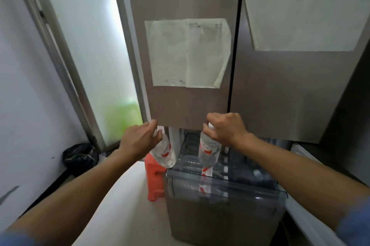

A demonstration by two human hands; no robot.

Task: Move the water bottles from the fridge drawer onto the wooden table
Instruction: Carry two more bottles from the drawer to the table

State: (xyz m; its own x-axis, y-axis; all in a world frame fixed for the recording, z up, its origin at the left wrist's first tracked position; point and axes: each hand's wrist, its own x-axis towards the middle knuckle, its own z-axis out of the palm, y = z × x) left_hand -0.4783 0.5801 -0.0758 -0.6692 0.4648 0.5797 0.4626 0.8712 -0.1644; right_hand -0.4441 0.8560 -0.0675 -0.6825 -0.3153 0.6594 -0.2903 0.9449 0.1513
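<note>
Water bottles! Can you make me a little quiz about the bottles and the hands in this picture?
1. True or false: each hand grips a bottle near its cap.
2. Which bottle hangs above the open fridge drawer? A) the one in the left hand B) the one in the right hand
3. Fill in: the thing on the floor left of the drawer is coloured ____.

Key:
1. True. The left bottle and the right bottle are both held at the top.
2. B. The left bottle is tilted and hangs outside the drawer, over the orange container.
3. Orange.
</note>
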